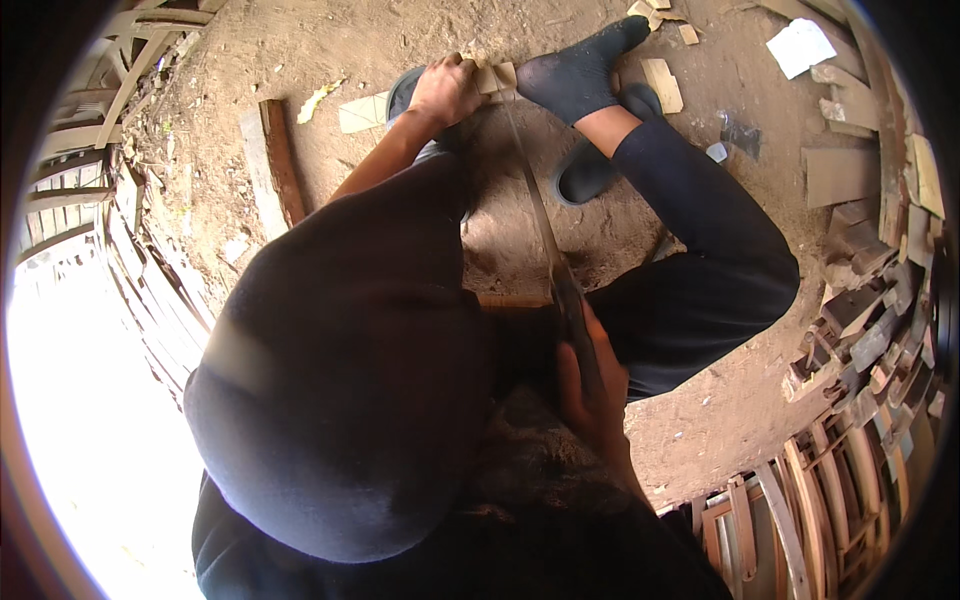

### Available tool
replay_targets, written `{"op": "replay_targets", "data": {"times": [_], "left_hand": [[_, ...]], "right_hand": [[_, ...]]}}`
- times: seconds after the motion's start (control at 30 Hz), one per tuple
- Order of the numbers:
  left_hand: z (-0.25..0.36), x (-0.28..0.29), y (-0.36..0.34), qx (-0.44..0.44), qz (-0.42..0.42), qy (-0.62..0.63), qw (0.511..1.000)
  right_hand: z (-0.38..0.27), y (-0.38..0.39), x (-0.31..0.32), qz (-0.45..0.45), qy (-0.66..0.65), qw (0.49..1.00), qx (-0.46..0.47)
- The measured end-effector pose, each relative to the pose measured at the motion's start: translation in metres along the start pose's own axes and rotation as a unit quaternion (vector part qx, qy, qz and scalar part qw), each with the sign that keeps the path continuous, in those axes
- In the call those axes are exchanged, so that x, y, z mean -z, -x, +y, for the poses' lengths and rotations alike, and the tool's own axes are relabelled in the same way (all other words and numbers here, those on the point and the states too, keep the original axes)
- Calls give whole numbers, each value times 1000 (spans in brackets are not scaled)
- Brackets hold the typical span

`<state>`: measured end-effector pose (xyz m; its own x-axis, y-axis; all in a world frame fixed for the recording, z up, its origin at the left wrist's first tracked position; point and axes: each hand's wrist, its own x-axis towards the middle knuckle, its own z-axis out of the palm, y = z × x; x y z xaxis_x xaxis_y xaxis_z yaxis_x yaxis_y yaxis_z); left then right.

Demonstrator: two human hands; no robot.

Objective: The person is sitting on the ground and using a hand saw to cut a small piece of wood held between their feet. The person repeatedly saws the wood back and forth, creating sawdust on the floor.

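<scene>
My right hand (597,385) is wrapped around the dark handle of a handsaw (530,185). Its long narrow blade points away from me, and the tip end meets a small pale piece of wood (497,78). My left hand (447,92) grips that wood from its left side with curled fingers. On the right, my dark-socked foot (568,82) presses against the wood's other end. The blade crosses the wood between my hand and my foot. Part of the wood is hidden under my left hand.
Dark slippers (588,175) lie by my foot. A pale board with drawn lines (363,113) and a longer plank (272,165) rest on the dirt floor at left. Wood scraps (662,85) lie at right. Piled timber (870,330) lines the right side.
</scene>
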<state>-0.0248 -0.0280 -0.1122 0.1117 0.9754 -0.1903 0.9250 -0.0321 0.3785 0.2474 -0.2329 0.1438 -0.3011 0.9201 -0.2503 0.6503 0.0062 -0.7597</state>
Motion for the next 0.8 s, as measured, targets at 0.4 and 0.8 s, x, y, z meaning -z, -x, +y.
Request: {"op": "replay_targets", "data": {"times": [0.4, 0.8], "left_hand": [[0, 5, 4, 4, -14, -5, 1000], [-7, 3, 0, 6, -20, -2, 1000]], "right_hand": [[-6, -7, 12, 20, -58, 998, -22], [-9, -39, 9, -37, -161, 976, -139]]}}
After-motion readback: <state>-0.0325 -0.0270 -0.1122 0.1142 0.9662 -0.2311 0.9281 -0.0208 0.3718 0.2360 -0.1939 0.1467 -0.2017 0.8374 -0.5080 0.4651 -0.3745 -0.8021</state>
